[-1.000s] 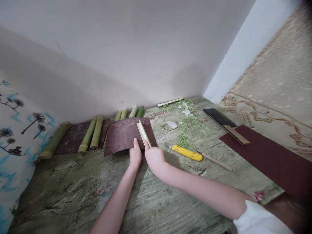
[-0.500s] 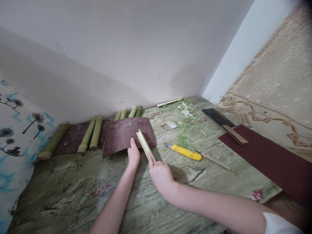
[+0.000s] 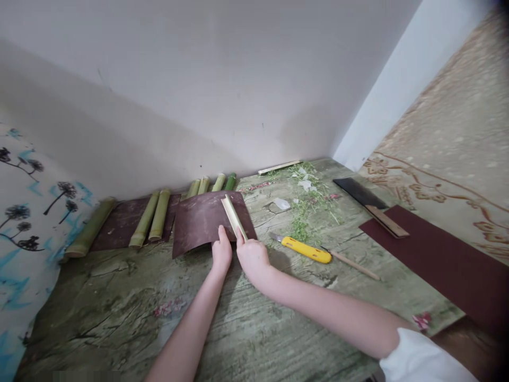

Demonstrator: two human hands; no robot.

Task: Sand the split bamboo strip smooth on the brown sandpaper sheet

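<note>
My left hand is closed on the near edge of a dark brown sheet of sandpaper, thumb on top and fingers hidden beneath. The sheet is slightly bowed, its near edge lifted off the mat. My right hand is closed around the near end of a split bamboo strip, the index finger lying along it. The strip lies slanted over the right part of the sandpaper, its hollow side partly showing. A yellow utility knife with its blade out lies to the right of my right hand.
Bamboo tubes lie at the back left, some on another brown sheet. Green shavings are scattered beyond the knife. A thin stick touches the knife's end. A cleaver rests partly on a maroon sheet at right.
My right hand has pushed the bamboo strip forward and slightly left along the sandpaper. My left hand keeps its hold on the sheet. The view has shifted slightly.
</note>
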